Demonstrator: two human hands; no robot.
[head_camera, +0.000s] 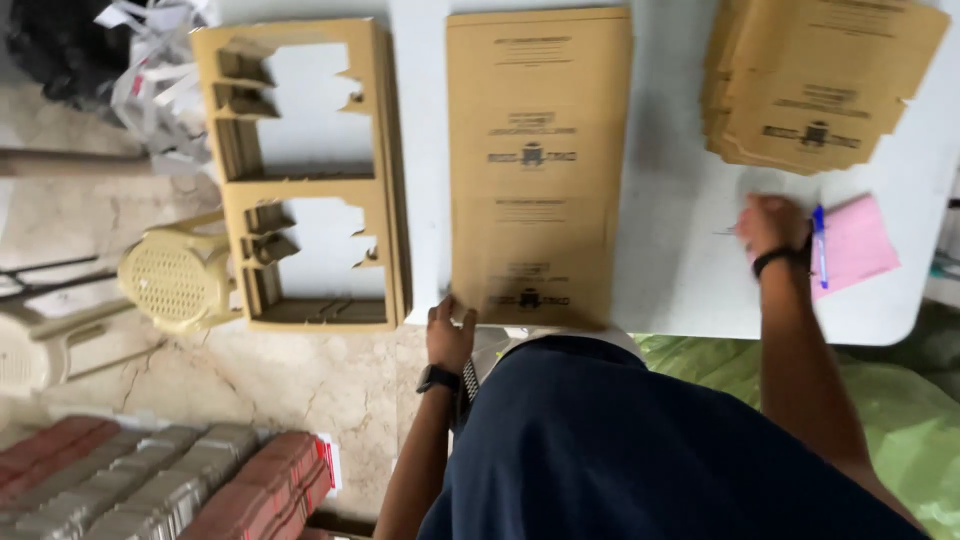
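Observation:
My left hand (450, 330) grips the near left corner of a tall stack of brown printed cardboard sheets (537, 160) that lies on the white table (680, 250). My right hand (770, 222) rests on the table surface to the right, fingers curled and blurred, just left of a pink paper pad (855, 245) and a blue pen (820, 245). Whether it holds anything I cannot tell. Both wrists wear dark bands.
A stack of cardboard frames with cut-out windows (305, 170) overhangs the table's left edge. A pile of die-cut brown pieces (815, 80) lies at the far right. A cream plastic stool (180, 275) and red and grey bundles (170, 480) are on the floor at left.

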